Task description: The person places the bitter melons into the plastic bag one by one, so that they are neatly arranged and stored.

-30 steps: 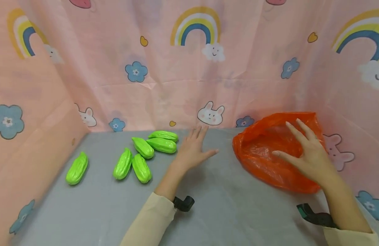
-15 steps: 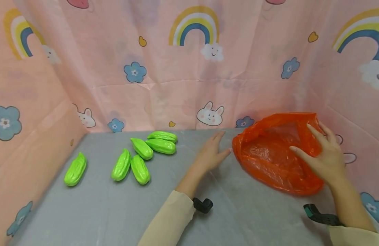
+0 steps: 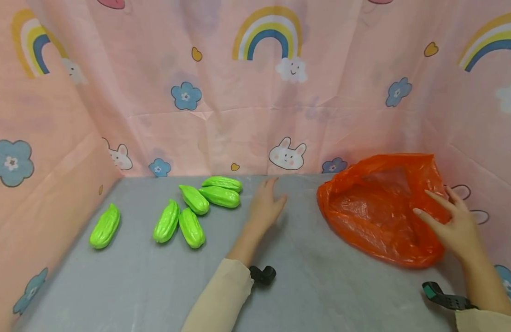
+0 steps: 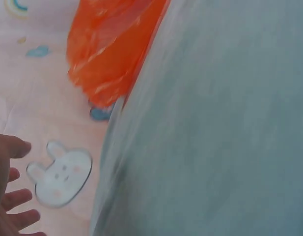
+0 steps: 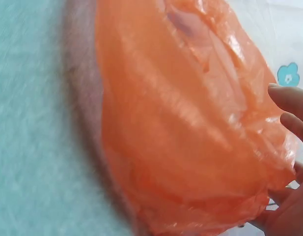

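Note:
An orange plastic bag (image 3: pixel 363 221) lies at the back right, its wide mouth facing the camera. My right hand (image 3: pixel 458 226) is at the bag's right side, fingers spread and slightly bent. In the right wrist view, the lower fingers (image 5: pixel 284 194) are right at the crumpled edge of the bag, and the thumb stands off it. My left hand (image 3: pixel 265 205) hovers over the cloth between the bag and the green gourds (image 3: pixel 220 197), fingers loosely extended and nothing in them. Several of these bright green, ridged gourds lie at the left and back middle.
A grey cloth (image 3: pixel 301 286) covers the table. Pink printed curtains (image 3: pixel 247 124) stand behind it and along both sides. One gourd (image 3: pixel 105 226) lies apart near the left curtain. Black wrist straps with camera mounts (image 3: pixel 263 275) jut from both wrists.
My right hand has moved right, from over the bag's mouth to its right side, and that side has shifted slightly outward. The left hand swung right toward the bag, then back left.

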`<state>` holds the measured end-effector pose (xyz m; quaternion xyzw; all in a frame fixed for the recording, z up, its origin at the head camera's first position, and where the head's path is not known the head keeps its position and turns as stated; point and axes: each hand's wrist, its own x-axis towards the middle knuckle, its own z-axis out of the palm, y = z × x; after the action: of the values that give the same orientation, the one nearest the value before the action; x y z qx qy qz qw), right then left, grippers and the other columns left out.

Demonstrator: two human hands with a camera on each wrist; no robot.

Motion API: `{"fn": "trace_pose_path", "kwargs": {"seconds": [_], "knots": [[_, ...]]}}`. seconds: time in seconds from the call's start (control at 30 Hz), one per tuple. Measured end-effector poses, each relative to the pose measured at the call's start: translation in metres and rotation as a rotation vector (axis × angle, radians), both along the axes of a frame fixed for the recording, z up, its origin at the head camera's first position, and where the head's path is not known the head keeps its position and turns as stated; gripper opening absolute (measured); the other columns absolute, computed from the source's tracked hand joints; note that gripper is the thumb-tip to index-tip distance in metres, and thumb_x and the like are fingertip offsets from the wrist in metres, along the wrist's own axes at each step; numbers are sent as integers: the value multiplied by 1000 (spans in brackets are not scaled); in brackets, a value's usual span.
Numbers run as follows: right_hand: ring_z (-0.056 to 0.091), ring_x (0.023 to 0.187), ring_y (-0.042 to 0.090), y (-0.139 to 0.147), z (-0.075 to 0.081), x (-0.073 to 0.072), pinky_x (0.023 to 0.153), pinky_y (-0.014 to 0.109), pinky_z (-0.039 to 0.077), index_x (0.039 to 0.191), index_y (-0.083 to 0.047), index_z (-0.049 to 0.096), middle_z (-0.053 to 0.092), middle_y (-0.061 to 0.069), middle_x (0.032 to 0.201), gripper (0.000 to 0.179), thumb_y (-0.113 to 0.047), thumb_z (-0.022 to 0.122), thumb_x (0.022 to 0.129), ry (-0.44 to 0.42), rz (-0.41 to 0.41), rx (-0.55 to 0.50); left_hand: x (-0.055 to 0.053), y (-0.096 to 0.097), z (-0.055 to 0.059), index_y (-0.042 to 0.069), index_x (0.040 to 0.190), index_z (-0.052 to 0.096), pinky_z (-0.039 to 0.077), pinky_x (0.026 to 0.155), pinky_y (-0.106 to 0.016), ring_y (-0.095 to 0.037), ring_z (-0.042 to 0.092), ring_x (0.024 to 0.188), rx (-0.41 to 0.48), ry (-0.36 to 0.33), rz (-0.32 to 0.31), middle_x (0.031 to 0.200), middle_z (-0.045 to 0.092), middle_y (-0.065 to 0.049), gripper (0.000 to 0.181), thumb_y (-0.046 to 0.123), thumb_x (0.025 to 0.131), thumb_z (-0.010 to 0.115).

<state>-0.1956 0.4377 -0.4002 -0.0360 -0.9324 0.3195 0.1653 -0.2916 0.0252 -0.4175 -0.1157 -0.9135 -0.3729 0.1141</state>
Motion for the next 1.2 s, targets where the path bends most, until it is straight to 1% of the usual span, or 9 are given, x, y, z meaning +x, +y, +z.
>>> {"fn": "trace_pose_path", "kwargs": {"seconds": [0.23,0.5,0.63,0.7,0.77,0.87,0.93,1.03,1.2], "knots": [[20,140,66,10,-8,-2,92,86,27,160,-10,24,10,31,166,79,-40,62,98,-94,24,14,-5,-37,7,9,138,60,45,111,-48,-33,57,130,-163,166,34,138,61,-13,53,24,89,75],[25,134,64,10,-13,-1,94,85,28,163,-13,15,16,37,162,81,-39,60,100,-107,8,-46,-10,-73,10,11,136,62,35,118,-54,-35,51,136,-134,91,31,142,58,-14,54,24,86,78],[27,134,61,7,-17,-2,96,83,32,164,-21,13,17,34,163,81,-40,59,100,-106,-15,-99,-10,-90,13,12,136,63,32,119,-56,-35,48,139,-139,41,70,145,57,-13,55,28,85,79],[33,134,52,4,-21,-3,105,64,46,164,-26,16,21,30,164,78,-40,59,100,-84,-24,-122,-9,-97,14,13,138,62,30,120,-57,-35,46,142,-164,7,94,147,55,-12,57,32,86,78],[41,132,31,0,-25,-4,102,32,54,163,-33,19,26,20,165,74,-39,60,100,-47,-33,-167,-9,-103,14,14,139,60,28,121,-60,-35,44,143,-189,-20,110,149,54,-11,59,35,87,77],[41,122,-1,-6,-33,-5,87,-1,40,160,-34,29,33,5,165,67,-33,60,101,55,-42,-229,-9,-109,14,15,141,58,20,122,-67,-38,39,147,-230,-72,104,154,49,-12,61,37,87,76],[38,117,-12,-9,-38,-5,89,-3,36,158,-30,35,38,-4,162,63,-27,60,101,132,-35,-273,-9,-110,13,16,143,57,16,121,-70,-38,35,149,-249,-107,93,156,46,-13,62,36,87,76],[42,116,-12,-9,-44,-5,92,-4,35,156,-23,40,47,-11,154,59,-19,59,101,224,-18,-293,-9,-109,12,18,144,56,11,121,-71,-38,31,151,-279,-143,75,159,42,-14,63,30,86,76],[44,124,-9,-11,-48,-2,106,3,32,155,-23,42,47,-14,155,56,-19,57,101,264,-50,-302,-11,-110,12,17,144,56,15,123,-68,-40,30,151,-326,-145,46,160,38,-16,65,17,82,74]]}}
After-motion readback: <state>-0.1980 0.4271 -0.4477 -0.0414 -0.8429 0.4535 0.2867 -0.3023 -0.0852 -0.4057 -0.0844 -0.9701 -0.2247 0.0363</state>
